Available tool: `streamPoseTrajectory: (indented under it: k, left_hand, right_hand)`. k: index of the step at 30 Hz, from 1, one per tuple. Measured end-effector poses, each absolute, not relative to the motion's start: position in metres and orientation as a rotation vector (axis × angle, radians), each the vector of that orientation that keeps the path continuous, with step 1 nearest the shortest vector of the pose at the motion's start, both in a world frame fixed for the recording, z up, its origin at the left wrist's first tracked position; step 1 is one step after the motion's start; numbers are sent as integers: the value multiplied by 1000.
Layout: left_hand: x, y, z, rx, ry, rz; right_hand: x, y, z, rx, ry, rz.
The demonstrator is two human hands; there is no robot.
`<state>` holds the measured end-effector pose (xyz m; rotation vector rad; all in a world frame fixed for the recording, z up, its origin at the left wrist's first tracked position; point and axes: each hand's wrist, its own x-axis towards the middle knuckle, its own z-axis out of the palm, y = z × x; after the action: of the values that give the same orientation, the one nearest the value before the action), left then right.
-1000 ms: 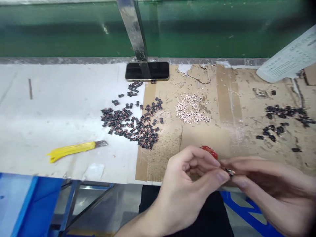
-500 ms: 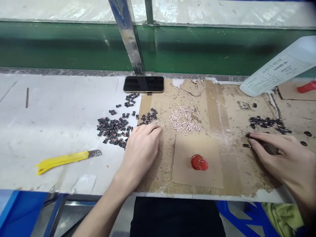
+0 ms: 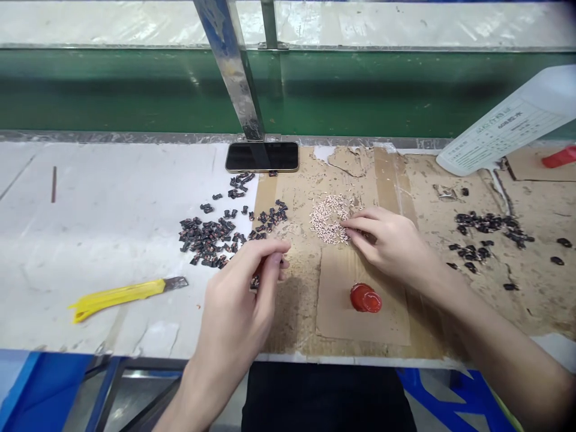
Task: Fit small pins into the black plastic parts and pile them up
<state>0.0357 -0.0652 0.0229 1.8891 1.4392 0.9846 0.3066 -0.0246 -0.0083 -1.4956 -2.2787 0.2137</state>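
Observation:
My left hand (image 3: 245, 294) is raised over the bench with thumb and fingers pinched; a small black part (image 3: 282, 260) shows dark between the fingertips. Beside it lies a heap of small black parts with copper-coloured bits (image 3: 207, 237). My right hand (image 3: 389, 243) reaches in from the right, thumb and forefinger closed together at the edge of a scatter of tiny pinkish pieces (image 3: 326, 219). Whatever those fingertips hold is too small to make out. In front of them, a blob of red paste (image 3: 365, 298) sits on a cardboard square (image 3: 330, 327).
A yellow utility knife (image 3: 119, 299) with its blade out lies left. A phone (image 3: 261, 157) rests against the metal post (image 3: 238, 78). At right are black pieces (image 3: 483, 222), a tilted white bottle (image 3: 508, 123) and a red object (image 3: 559, 157).
My right hand has left the black pieces at right and moved to the tiny pinkish pieces. My left hand has lifted from the black heap and turned, its fingers now pinched.

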Motion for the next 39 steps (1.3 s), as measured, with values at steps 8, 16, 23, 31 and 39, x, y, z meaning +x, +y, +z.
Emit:
streamPoseTrajectory:
  k: [8, 16, 23, 31, 39]
  left_hand:
    - [51, -79, 27, 1339, 1361, 1062]
    - [80, -84, 36, 1381, 1164, 1117]
    - [119, -87, 28, 2055, 998, 1412]
    - [113, -87, 21, 2269, 1023, 1339]
    - [111, -93, 19, 2165, 1028, 1369]
  right_hand:
    - [307, -27, -4, -1537, -1995, 402]
    - [314, -67, 3, -1489, -1394, 750]
    - [296, -103, 22, -1268, -1027, 1189]
    - [282, -124, 17, -1249, -881, 1132]
    - [286, -131, 20, -1301, -1134, 1115]
